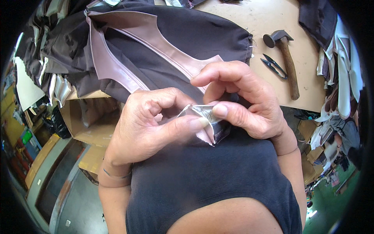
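Note:
Close to my body, my left hand (150, 126) pinches the edge of a folded piece of pink leather and dark cloth (206, 134) between thumb and fingers. On the same piece's other side, my right hand (249, 103) presses its thumb to the edge, its index finger curled above. Pale backing and raw edges show between the two thumbs. Long pink leather strips (117, 68) with stitched edges run from the table down toward my hands, over dark cloth (194, 33). My fingers hide how they join the held piece.
To the right on the tan table (261, 91) lie a hammer (288, 62) with a wooden handle and small black thread snips (274, 66). Stacked cloth and leather pieces (343, 74) hang at the right edge. An open cardboard box (91, 119) stands below the table at left.

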Motion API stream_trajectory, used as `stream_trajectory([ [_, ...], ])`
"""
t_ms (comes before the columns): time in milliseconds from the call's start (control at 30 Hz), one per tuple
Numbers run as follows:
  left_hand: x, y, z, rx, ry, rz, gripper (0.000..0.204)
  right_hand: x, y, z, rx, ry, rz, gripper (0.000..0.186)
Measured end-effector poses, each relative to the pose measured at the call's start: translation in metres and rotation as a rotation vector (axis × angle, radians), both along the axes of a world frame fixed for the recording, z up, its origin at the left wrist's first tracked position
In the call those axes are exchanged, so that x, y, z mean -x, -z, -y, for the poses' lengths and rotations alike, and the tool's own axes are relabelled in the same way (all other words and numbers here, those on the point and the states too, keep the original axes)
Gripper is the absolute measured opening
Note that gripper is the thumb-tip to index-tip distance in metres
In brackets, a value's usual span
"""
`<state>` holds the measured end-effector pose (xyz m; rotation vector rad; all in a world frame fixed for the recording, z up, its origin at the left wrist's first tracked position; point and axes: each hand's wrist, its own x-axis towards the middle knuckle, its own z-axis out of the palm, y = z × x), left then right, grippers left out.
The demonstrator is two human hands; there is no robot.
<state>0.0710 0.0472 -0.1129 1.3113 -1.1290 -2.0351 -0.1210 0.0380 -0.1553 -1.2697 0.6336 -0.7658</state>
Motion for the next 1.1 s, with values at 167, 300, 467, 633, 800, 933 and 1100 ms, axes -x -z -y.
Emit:
stream_trajectory([
  [167,-0.003,0.003,0.003,-0.060,0.036,-0.050,0.010,-0.002,0.000,-0.001,0.040,0.035,-0.050,0.029],
  [300,-0.002,0.006,0.004,0.012,0.049,-0.074,0.010,-0.003,-0.001,-0.001,0.157,0.058,-0.127,0.027],
  [467,-0.001,0.008,0.002,0.018,0.075,-0.012,0.012,-0.005,-0.006,0.001,0.261,0.094,-0.190,0.025],
  [633,-0.003,0.015,-0.001,0.034,0.052,-0.051,0.014,-0.005,-0.003,0.002,0.341,0.099,-0.175,0.025],
  [800,0.000,0.013,-0.001,0.015,-0.041,0.029,0.016,-0.008,0.002,0.001,0.409,0.155,-0.143,0.024],
  [933,0.001,0.009,0.004,-0.024,0.002,-0.076,0.015,-0.006,-0.001,0.000,0.319,0.128,-0.197,0.026],
  [1100,0.001,0.013,-0.001,0.085,0.171,0.068,0.013,-0.005,-0.002,0.002,0.325,0.078,-0.215,0.030],
])
